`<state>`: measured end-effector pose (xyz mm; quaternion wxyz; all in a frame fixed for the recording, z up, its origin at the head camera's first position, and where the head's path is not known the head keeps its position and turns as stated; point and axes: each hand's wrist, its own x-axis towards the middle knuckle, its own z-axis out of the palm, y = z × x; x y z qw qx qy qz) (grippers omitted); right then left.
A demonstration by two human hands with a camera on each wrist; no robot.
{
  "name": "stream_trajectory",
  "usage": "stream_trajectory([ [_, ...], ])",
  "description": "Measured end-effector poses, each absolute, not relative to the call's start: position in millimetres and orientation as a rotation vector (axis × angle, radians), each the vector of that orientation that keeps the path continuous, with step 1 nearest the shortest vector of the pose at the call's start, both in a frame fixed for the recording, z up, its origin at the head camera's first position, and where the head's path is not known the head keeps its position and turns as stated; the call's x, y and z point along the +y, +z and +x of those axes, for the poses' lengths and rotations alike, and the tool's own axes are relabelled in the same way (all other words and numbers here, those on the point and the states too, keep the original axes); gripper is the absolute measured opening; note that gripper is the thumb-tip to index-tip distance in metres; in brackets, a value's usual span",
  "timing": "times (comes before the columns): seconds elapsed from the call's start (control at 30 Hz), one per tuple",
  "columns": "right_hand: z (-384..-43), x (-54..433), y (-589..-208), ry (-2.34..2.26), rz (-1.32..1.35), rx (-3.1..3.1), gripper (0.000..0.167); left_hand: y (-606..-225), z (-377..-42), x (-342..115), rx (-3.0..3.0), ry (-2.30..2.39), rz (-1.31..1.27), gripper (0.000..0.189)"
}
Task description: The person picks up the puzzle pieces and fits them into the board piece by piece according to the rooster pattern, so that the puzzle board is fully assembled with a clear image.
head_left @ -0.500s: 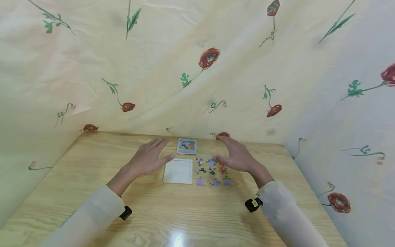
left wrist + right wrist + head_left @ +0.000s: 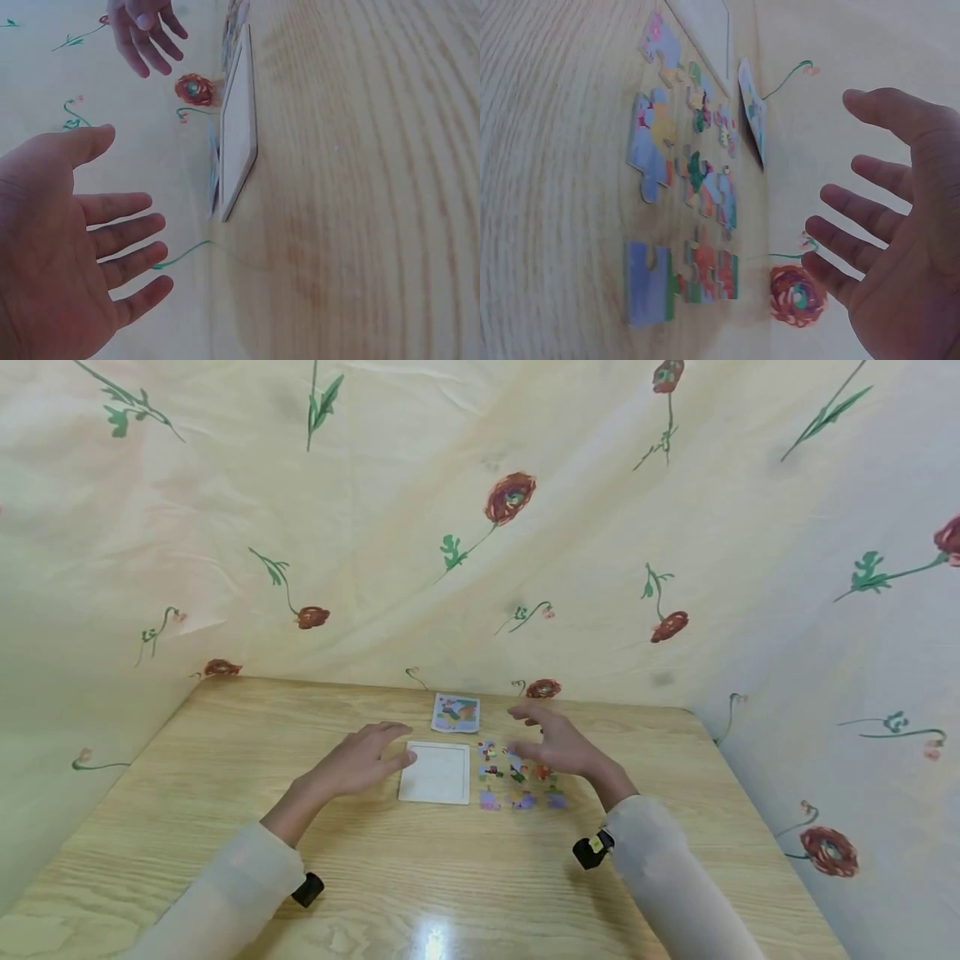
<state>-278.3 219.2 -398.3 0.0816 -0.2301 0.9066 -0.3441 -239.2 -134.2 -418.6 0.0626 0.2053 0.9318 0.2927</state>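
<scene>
My left hand (image 2: 358, 763) hovers at the left side of a white square puzzle tray (image 2: 442, 777), fingers spread and nothing held; its thumb overlaps the tray's edge in the head view. Above the loose jigsaw pieces (image 2: 522, 800) hangs my right hand (image 2: 564, 742), its fingers loosely extended and palm bare in the right wrist view. Those pieces lie separately in rows right of the tray, printed in purple, red and green; the hand hides some in the head view. A small picture card (image 2: 456, 713) with a colourful print lies behind the tray.
The wooden table (image 2: 420, 868) carries everything, with a bright light reflection near its front. A cream cloth (image 2: 375, 527) printed with red flowers hangs behind the table and along its sides. Each wrist bears a small black camera (image 2: 592, 850).
Both hands have come lower and a little nearer to me, the right one also shifting left. Tray, card and pieces lie where they were.
</scene>
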Motion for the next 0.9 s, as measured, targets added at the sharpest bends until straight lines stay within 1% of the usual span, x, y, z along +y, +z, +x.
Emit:
stream_trajectory([
  [0.17, -286.0, 217.7, -413.4, -1.077, -0.704, 2.648, 0.058, -427.9, -240.7, -135.4, 2.765, 0.933, 0.637, 0.062],
  [0.37, -294.7, 213.5, -426.3, -1.114, -0.671, 2.651, 0.05, -441.1, -243.9, -139.1, 2.705, 1.05, 0.617, 0.058],
  [0.7, -306.3, 208.0, -443.4, -1.077, -0.602, 2.709, 0.044, -459.2, -252.0, -146.8, 2.676, 1.136, 0.608, 0.058],
  [0.9, -311.0, 204.1, -452.8, -1.058, -0.665, 2.722, 0.04, -464.3, -254.0, -146.2, 2.709, 1.113, 0.622, 0.056],
])
